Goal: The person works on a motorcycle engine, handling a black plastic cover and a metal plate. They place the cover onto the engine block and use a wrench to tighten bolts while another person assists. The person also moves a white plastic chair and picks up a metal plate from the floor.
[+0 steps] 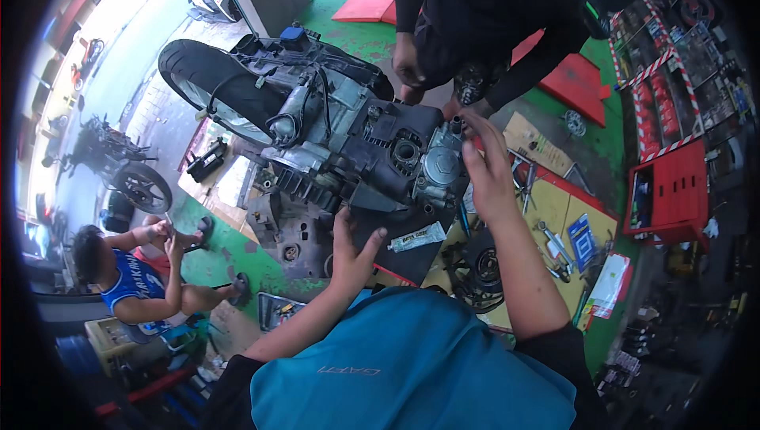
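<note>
A scooter engine (396,145) lies across the workbench with its rear wheel (229,90) still attached at the far left. My left hand (353,254) is at its near side, thumb and fingers spread, by the finned black part (305,189); it holds nothing that I can see. My right hand (492,162) reaches to the engine's right end, beside a round silver cover (441,166). Its fingers are stretched out and seem to rest against the engine; contact is partly hidden. A tube of gasket sealant (417,237) lies between my hands.
Across the bench, a person in dark clothes has hands (408,62) near the engine. Tools, a blue packet (583,242) and coiled black parts (479,272) lie at the right. A seated person (146,287) is at the left. A red cabinet (667,193) stands at the far right.
</note>
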### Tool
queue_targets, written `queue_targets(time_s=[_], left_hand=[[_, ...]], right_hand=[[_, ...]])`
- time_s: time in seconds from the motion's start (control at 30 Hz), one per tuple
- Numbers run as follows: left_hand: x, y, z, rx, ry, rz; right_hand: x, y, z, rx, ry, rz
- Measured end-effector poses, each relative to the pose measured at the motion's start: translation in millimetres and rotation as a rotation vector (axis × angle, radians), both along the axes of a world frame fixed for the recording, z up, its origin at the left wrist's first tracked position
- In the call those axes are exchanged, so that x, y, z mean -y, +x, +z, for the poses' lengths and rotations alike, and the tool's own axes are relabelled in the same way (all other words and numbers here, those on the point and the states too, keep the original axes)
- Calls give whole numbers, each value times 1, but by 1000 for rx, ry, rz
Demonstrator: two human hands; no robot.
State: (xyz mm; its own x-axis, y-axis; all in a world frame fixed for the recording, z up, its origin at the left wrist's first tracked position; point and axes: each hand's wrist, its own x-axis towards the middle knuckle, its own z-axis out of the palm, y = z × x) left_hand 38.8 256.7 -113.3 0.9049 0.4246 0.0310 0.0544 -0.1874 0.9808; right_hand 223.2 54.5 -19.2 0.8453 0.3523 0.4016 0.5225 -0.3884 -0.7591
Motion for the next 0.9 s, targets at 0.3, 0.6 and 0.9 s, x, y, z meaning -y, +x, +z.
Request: queue_targets(time_s=[0.3,0.6,0.9], left_hand=[[2,27,5,153,-419,-25],[-1,31,3,150,-381,-62],[0,35,3,101,-324,-82]], right_hand=[[-23,73,9,-384,-217,174],[-31,68,22,-348,-253,186],[-33,70,17,-231,-295,181]])
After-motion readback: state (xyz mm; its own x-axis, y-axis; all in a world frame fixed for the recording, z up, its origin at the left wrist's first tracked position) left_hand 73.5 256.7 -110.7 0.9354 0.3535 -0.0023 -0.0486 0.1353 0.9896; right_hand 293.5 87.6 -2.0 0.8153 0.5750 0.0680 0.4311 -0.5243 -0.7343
